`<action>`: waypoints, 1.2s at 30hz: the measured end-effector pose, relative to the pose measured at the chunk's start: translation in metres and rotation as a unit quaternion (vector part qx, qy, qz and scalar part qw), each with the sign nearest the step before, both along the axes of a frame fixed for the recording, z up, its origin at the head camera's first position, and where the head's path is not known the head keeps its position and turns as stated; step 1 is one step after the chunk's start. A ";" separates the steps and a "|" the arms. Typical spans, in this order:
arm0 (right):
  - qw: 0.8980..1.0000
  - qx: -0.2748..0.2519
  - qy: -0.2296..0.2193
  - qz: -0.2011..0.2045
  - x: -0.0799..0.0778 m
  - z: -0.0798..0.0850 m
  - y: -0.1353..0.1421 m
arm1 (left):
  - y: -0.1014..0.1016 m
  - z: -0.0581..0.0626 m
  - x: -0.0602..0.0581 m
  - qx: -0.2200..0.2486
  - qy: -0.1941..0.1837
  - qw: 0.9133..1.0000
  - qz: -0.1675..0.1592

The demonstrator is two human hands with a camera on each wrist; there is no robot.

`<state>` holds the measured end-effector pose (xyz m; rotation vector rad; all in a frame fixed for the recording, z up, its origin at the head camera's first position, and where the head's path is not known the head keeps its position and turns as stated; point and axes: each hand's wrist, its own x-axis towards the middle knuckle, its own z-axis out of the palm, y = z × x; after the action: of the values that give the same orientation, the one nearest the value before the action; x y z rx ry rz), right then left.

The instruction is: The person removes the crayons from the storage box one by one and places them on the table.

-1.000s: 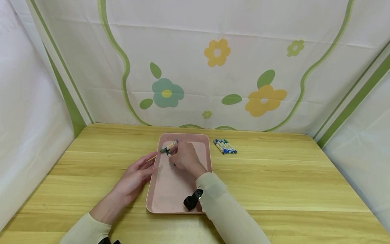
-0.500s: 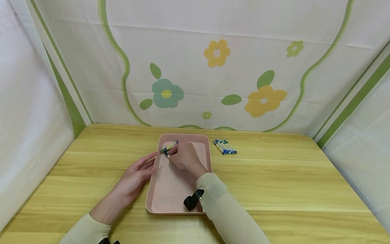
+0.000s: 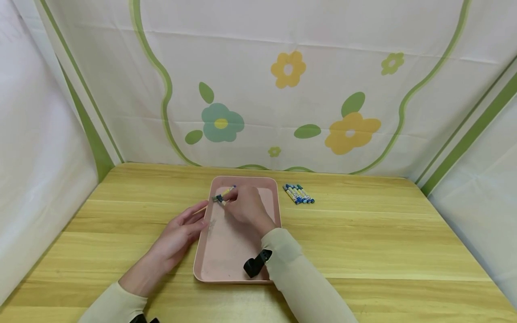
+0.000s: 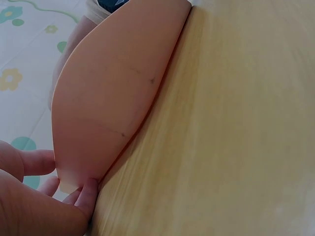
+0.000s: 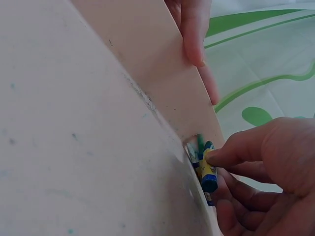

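In the head view my right hand (image 3: 245, 205) is over the far left part of the pink tray (image 3: 226, 264). It pinches a crayon (image 5: 209, 172) with a yellow wrapper and blue end between thumb and fingers. Another crayon (image 3: 230, 190) lies slanted by the tray's left wall, partly hidden behind the held one, whose dark tip overlaps it. My left hand (image 3: 177, 235) rests at the tray's left side, fingers extended along the outside and thumb at the rim. In the left wrist view its fingers (image 4: 87, 196) touch the outer wall.
Several crayons (image 3: 298, 194) lie side by side on the wooden table (image 3: 363, 233), right of the tray. White cloth (image 3: 250, 80) with printed flowers rises behind the table, with more cloth at both sides. Small colour marks speckle the tray floor (image 5: 74, 136).
My right hand has shifted the pinched crayon slightly up and left, so its tip now crosses the lying crayon. The left hand and tray have stayed put.
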<state>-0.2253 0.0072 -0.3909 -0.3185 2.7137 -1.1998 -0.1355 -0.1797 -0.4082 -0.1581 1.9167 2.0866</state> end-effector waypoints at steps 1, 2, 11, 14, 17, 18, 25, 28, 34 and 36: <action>1.000 -0.004 0.004 0.002 0.000 0.000 0.000 | 0.000 0.000 0.000 0.000 0.000 1.000 0.000; 1.000 -0.006 0.008 0.004 0.000 0.000 0.001 | 0.000 0.000 0.000 0.000 -0.001 1.000 0.001; 0.998 -0.070 -0.005 0.000 -0.001 0.002 0.002 | 0.001 0.000 -0.001 0.002 -0.003 1.000 0.004; 0.996 -0.088 0.000 -0.003 -0.001 0.003 0.003 | 0.001 0.000 -0.001 0.001 -0.003 1.000 0.004; 0.996 -0.089 0.015 0.000 -0.001 0.004 0.004 | 0.001 0.000 -0.001 -0.001 -0.004 1.000 0.004; 0.996 -0.086 0.020 0.000 -0.001 0.004 0.004 | 0.001 0.000 -0.001 -0.001 -0.004 1.000 0.004; 0.996 -0.088 0.028 0.007 0.000 0.008 0.005 | 0.001 0.001 -0.001 0.001 -0.005 1.000 0.004; 0.995 -0.096 0.036 0.016 0.000 0.009 0.005 | 0.000 0.001 0.000 0.001 -0.005 1.000 0.003; 0.991 -0.118 0.045 0.037 0.000 0.010 0.008 | 0.001 0.001 -0.001 -0.001 -0.006 1.000 0.002; 0.990 -0.120 0.051 0.044 0.000 0.010 0.008 | 0.001 0.001 -0.001 -0.002 -0.006 1.000 0.002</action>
<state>-0.2258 0.0153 -0.3812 -0.5375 2.6062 -1.5267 -0.1362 -0.1792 -0.4071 -0.1761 1.9148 2.0794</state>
